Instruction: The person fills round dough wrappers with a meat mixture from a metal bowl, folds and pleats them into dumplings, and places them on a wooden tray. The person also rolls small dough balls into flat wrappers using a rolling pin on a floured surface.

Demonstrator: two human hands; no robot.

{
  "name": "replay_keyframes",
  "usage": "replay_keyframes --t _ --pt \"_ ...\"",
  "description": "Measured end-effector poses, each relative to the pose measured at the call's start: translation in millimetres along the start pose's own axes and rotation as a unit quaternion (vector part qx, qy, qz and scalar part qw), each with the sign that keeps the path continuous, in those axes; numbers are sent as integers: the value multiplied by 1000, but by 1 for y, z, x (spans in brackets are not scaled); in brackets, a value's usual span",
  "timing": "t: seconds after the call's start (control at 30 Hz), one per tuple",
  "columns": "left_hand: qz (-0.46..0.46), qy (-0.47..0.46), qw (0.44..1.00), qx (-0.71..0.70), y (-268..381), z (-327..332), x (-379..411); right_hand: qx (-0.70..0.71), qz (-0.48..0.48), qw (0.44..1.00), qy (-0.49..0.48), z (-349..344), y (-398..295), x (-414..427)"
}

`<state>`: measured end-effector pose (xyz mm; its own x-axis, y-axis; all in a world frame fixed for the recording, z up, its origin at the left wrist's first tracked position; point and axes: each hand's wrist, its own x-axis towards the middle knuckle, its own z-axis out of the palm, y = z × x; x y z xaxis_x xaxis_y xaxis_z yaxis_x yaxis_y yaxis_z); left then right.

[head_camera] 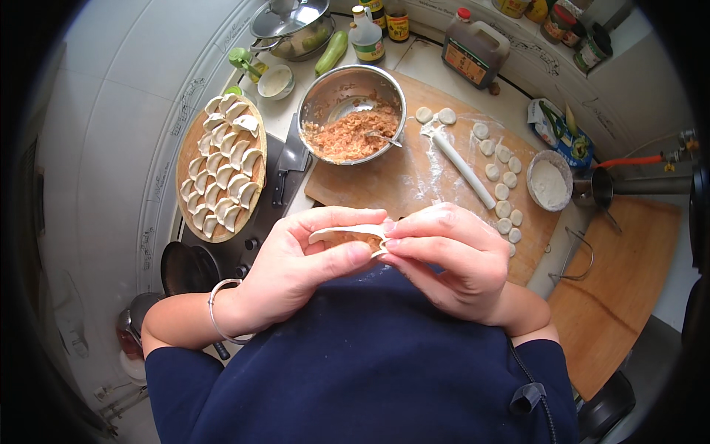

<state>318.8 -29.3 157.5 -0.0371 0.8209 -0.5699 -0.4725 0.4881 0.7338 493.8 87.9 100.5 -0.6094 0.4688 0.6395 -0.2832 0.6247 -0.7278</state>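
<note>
Between my hands is a partly folded dumpling (pixel 350 236), its reddish filling showing through the gap at the side. My left hand (pixel 310 252) cradles the wrapper with thumb and fingers. At its other end, the fingertips of my right hand (pixel 455 252) pinch the dough edges together. Beyond them stands a steel mixing bowl (pixel 402 91) of minced filling (pixel 352 133) with a spoon (pixel 384 136) in it. To the left, folded dumplings (pixel 223 176) lie in rows on a round wooden board (pixel 191 125). Right of the bowl, a white rolling pin (pixel 463 169) rests near several dough pieces (pixel 502 191).
Under the bowl lies a floury wooden board (pixel 355 186). A cleaver (pixel 291 158) sits beside the round board. Flour fills a bowl (pixel 549 180) at right. Along the back are a lidded pot (pixel 291 33), a green squash (pixel 331 54) and a brown jug (pixel 475 53). A frying pan (pixel 186 269) is at left.
</note>
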Motion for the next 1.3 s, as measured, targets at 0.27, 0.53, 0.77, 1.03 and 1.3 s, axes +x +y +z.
replay_keyframes --t 0.27,0.53,0.77,1.03,1.3 --pt "-10 -12 1000 -15 2 -2 -3 9 40 999 -22 -2 -2 3" --pt "4 -28 1000 -7 -4 -5 -2 -10 -29 998 -58 -1 0 5" --pt "-16 -58 994 88 -2 -13 1 27 -39 995 -87 3 1 9" --pt "-27 -52 995 78 11 -2 2 51 -31 998 -37 1 6 4" --pt "-26 -108 981 -157 -5 -7 7 29 -50 998 23 -4 11 -1"
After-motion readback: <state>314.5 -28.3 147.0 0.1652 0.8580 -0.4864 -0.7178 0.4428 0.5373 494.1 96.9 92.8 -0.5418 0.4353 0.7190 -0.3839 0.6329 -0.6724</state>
